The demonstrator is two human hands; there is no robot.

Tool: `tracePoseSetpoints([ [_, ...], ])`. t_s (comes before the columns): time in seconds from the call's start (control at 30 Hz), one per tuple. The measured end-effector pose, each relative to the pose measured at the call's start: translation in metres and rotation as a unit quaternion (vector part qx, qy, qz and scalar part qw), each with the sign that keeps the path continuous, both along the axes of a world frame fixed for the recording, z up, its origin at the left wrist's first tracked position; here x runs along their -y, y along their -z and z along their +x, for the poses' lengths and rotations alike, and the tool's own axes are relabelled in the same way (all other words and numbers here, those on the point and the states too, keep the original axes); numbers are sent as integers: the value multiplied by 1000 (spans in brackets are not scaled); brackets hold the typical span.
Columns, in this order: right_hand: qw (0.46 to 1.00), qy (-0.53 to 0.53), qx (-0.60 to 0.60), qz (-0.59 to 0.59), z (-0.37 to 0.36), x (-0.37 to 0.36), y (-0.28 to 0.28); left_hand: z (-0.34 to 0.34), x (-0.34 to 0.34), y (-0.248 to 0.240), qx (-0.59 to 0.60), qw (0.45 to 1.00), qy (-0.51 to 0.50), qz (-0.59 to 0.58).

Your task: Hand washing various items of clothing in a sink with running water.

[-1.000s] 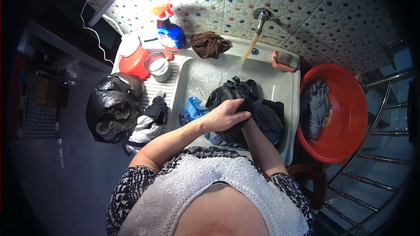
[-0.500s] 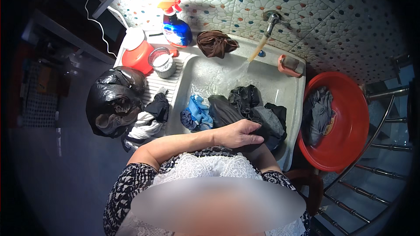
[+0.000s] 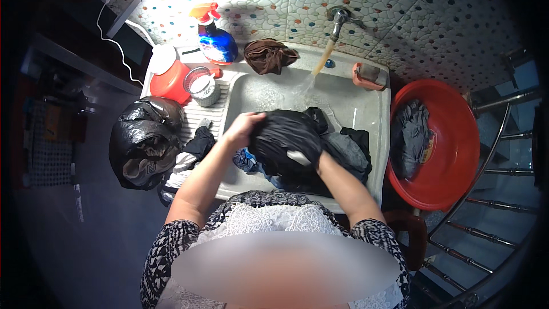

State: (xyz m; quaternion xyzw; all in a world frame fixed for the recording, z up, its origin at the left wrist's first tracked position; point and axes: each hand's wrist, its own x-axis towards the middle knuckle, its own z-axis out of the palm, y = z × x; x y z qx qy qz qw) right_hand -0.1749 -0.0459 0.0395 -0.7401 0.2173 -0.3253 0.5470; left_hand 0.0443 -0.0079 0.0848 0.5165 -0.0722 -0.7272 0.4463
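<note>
A black garment (image 3: 286, 137) is stretched between my two hands above the white sink (image 3: 374, 137). My left hand (image 3: 247, 126) grips its upper left edge, with the fingers partly behind the cloth. The fingers of my right hand (image 3: 326, 163) are hidden by the right side of the garment; only the area near the wrist shows. A pale patch shows on the cloth near it. Beneath and around lie wet clothes: a blue piece (image 3: 247, 160) at the left and a dark grey piece (image 3: 349, 157) at the right. Water runs from the tap (image 3: 339, 20) into the sink.
On the left ledge are a black plastic bag (image 3: 134, 143), black and white clothes (image 3: 183, 169), a red container (image 3: 171, 83) and a grey basket (image 3: 205, 94). Behind stand a blue spray bottle (image 3: 217, 43) and a brown cloth (image 3: 269, 57). A red basin (image 3: 452, 137) holding grey cloth is right.
My left hand has moved left from across my right forearm to the garment's left edge. The black garment is now raised and spread over the other clothes. The view has shifted slightly.
</note>
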Motion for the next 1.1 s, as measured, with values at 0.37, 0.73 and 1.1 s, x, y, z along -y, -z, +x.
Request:
tracePoseSetpoints([
  [0.37,945,292,-25,145,-77,110,-132,68,-26,-68,85,974,-168,-125],
  [0.73,863,291,-411,25,-132,139,-133,-5,-25,-137,429,834,-31,-346],
  [1.1,873,228,-273,335,-22,-17,36,-89,-31,56,65,932,328,-138],
])
